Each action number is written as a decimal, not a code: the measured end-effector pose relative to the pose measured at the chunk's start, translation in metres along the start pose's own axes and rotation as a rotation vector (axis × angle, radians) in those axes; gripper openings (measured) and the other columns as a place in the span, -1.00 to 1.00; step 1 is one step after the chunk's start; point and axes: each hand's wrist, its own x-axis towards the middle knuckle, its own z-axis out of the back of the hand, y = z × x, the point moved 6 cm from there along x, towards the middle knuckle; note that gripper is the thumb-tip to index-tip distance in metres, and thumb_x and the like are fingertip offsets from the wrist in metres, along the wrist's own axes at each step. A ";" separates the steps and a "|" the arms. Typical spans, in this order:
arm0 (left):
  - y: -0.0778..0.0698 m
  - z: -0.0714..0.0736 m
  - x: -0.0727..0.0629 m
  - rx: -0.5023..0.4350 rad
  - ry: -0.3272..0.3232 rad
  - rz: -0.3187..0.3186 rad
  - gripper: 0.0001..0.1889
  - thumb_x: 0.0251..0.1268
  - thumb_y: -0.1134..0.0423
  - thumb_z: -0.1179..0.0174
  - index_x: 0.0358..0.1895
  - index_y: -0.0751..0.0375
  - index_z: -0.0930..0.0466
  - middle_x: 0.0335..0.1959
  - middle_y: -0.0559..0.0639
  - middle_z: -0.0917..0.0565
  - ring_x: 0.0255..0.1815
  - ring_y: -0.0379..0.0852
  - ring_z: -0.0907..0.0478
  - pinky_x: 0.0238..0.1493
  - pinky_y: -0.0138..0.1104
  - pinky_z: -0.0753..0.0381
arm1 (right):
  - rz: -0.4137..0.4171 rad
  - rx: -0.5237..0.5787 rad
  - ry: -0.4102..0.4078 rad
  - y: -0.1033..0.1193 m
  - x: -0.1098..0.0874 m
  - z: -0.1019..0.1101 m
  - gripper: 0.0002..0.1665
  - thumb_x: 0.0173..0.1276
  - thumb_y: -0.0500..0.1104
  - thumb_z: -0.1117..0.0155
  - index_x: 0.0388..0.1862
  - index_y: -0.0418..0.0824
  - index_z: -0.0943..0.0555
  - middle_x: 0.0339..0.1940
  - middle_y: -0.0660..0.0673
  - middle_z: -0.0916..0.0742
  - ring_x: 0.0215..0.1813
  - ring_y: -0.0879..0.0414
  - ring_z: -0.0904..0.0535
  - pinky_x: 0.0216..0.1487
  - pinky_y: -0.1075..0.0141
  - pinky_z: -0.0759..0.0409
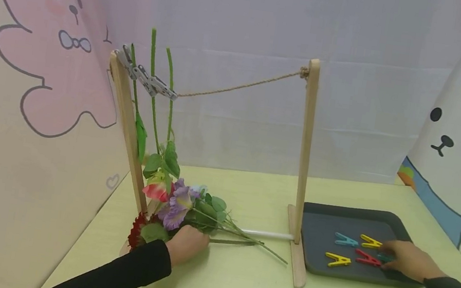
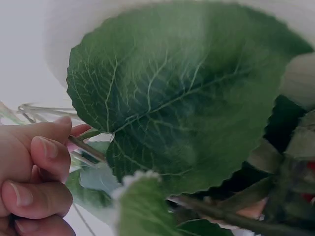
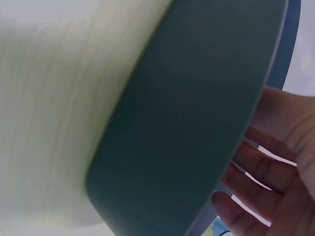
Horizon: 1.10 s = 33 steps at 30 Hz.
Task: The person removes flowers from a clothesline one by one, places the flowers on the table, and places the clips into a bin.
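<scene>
My left hand (image 1: pixel 189 244) grips an artificial flower stem (image 1: pixel 232 242) low over the table. In the left wrist view, its thumb and fingers pinch beside a big green leaf (image 2: pixel 187 98). Around that hand lie a purple flower (image 1: pixel 177 208) and a dark red flower (image 1: pixel 137 230). My right hand (image 1: pixel 410 260) reaches into the grey tray (image 1: pixel 348 220), thumb and fingers apart around a dark green clothespin (image 1: pixel 385 258). A red clothespin (image 1: pixel 367 258) and a yellow clothespin (image 1: pixel 371 241) lie close by. The tray's wall (image 3: pixel 187 108) hides those fingertips in the right wrist view.
A wooden post (image 1: pixel 305 149) and a leaning left post (image 1: pixel 127 124) carry a rope (image 1: pixel 238 87). Silver clips (image 1: pixel 146 79) on it hold stems with blooms hanging down. A white crossbar (image 1: pixel 266 234) joins the posts low. More clothespins, blue (image 1: pixel 346 240) and yellow (image 1: pixel 337 260), lie in the tray.
</scene>
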 end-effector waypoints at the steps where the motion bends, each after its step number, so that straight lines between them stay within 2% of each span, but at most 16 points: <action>1: -0.001 0.000 0.000 -0.008 0.008 0.002 -0.66 -0.10 0.37 -0.33 -0.76 0.00 -0.37 -0.87 -0.20 -0.30 -0.82 -0.36 -0.22 -0.79 -0.42 -0.23 | -0.003 0.000 0.003 0.000 0.000 0.000 -0.52 -0.15 -0.12 -0.50 -0.26 -0.37 -0.61 -0.31 -0.23 -0.70 -0.24 -0.17 -0.60 -0.25 0.01 -0.52; 7: -0.006 0.001 0.000 -0.027 0.059 0.002 -0.75 -0.07 0.33 -0.35 -0.67 -0.01 -0.46 -0.83 -0.17 -0.37 -0.81 -0.30 -0.29 -0.76 -0.39 -0.26 | -0.014 0.027 0.006 -0.004 -0.002 0.001 -0.46 -0.15 -0.10 -0.51 -0.20 -0.39 -0.60 -0.27 -0.25 -0.70 -0.23 -0.17 -0.60 -0.23 0.00 -0.53; 12: -0.007 0.001 -0.001 -0.017 0.059 0.004 -0.76 -0.07 0.33 -0.34 -0.67 -0.02 -0.48 -0.83 -0.17 -0.37 -0.80 -0.29 -0.31 -0.74 -0.39 -0.28 | -0.043 0.057 -0.006 -0.009 -0.006 0.010 -0.37 -0.13 -0.11 -0.49 -0.11 -0.46 -0.56 -0.23 -0.33 -0.68 -0.19 -0.23 -0.59 -0.24 -0.01 -0.52; 20: -0.007 0.000 -0.003 0.007 0.051 -0.001 -0.76 -0.10 0.33 -0.34 -0.67 -0.03 -0.47 -0.83 -0.18 -0.39 -0.79 -0.29 -0.35 -0.76 -0.39 -0.30 | -0.074 0.068 0.004 -0.009 -0.009 0.014 -0.36 -0.09 -0.13 -0.47 -0.07 -0.48 -0.53 -0.20 -0.37 -0.66 -0.16 -0.27 -0.57 -0.23 -0.02 -0.51; 25: -0.006 0.002 -0.002 -0.019 0.078 -0.010 -0.76 -0.06 0.33 -0.34 -0.65 -0.01 -0.46 -0.83 -0.17 -0.37 -0.79 -0.29 -0.30 -0.75 -0.41 -0.25 | -0.068 0.068 0.000 -0.006 -0.008 0.012 -0.37 -0.10 -0.12 -0.47 -0.10 -0.49 -0.54 -0.20 -0.38 -0.66 -0.16 -0.28 -0.57 -0.22 -0.03 -0.51; 29: -0.005 0.006 -0.002 -0.029 0.094 -0.015 -0.77 -0.02 0.30 -0.35 -0.63 0.00 -0.46 -0.84 -0.17 -0.31 -0.81 -0.31 -0.21 -0.75 -0.42 -0.13 | -0.067 0.067 0.005 -0.003 -0.006 0.011 -0.36 -0.09 -0.09 -0.47 -0.10 -0.49 -0.54 -0.19 -0.38 -0.67 -0.15 -0.28 -0.57 -0.21 -0.03 -0.51; 33: -0.002 0.013 -0.001 -0.017 0.066 -0.011 -0.74 -0.03 0.30 -0.35 -0.66 0.00 -0.43 -0.86 -0.17 -0.28 -0.82 -0.32 -0.14 -0.76 -0.42 -0.07 | -0.061 0.059 -0.001 0.002 -0.005 0.011 -0.37 -0.09 -0.09 -0.47 -0.10 -0.48 -0.55 -0.20 -0.35 -0.67 -0.16 -0.26 -0.57 -0.23 -0.01 -0.51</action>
